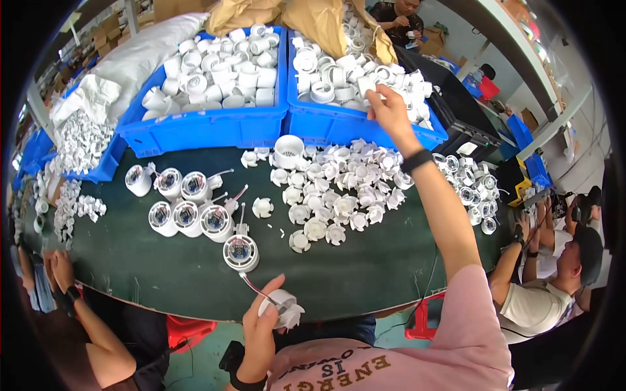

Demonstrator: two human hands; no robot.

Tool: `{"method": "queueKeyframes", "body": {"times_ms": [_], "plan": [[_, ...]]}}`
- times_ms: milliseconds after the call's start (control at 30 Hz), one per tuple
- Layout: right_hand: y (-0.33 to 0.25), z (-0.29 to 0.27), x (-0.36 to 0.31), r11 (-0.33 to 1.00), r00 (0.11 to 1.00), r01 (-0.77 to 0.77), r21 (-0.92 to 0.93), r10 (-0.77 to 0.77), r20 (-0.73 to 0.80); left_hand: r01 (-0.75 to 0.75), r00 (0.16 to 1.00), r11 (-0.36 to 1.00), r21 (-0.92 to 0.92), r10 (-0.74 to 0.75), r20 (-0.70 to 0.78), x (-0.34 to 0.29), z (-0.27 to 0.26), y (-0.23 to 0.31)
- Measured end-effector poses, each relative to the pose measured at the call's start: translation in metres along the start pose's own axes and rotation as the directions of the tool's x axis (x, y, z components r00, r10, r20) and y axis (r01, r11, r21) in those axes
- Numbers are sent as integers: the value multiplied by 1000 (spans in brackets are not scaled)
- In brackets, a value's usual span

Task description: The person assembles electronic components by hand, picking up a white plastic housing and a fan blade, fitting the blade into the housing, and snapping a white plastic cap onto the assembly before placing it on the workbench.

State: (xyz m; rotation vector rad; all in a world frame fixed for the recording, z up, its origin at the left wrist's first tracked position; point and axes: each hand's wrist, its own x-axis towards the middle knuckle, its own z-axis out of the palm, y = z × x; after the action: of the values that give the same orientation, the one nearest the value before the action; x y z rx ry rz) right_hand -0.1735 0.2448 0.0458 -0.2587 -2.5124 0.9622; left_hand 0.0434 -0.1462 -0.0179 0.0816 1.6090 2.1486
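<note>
My left hand, low and near the table's front edge, is closed around a white plastic fan part with short blades. A thin red and white wire runs from there to a round white housing with a circuit board showing in its top. My right hand reaches over the front rim of the right blue bin, its bent fingers on a white plastic ring-shaped cup. Several more wired white housings stand upright at left of centre. Loose white bladed fan parts are heaped under my right forearm.
A left blue bin holds more white cups. One white cup stands by the fan heap. More wired housings are piled at right. A white sack spills small parts. People sit at both sides; a co-worker's hand is at left.
</note>
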Motion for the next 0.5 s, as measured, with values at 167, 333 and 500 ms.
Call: {"method": "queueKeyframes", "body": {"times_ms": [167,333,500], "plan": [[-88,-12,-171,890,722,-241,387,-102,684,89,996,955,-281,-86,25,4,1,-10],[-95,1,-271,913,575,-135,384,-243,781,-54,993,998,37,50,106,18,24,-22],[-88,19,-310,798,844,-315,513,-12,536,-331,944,915,233,320,82,23,36,-23]]}}
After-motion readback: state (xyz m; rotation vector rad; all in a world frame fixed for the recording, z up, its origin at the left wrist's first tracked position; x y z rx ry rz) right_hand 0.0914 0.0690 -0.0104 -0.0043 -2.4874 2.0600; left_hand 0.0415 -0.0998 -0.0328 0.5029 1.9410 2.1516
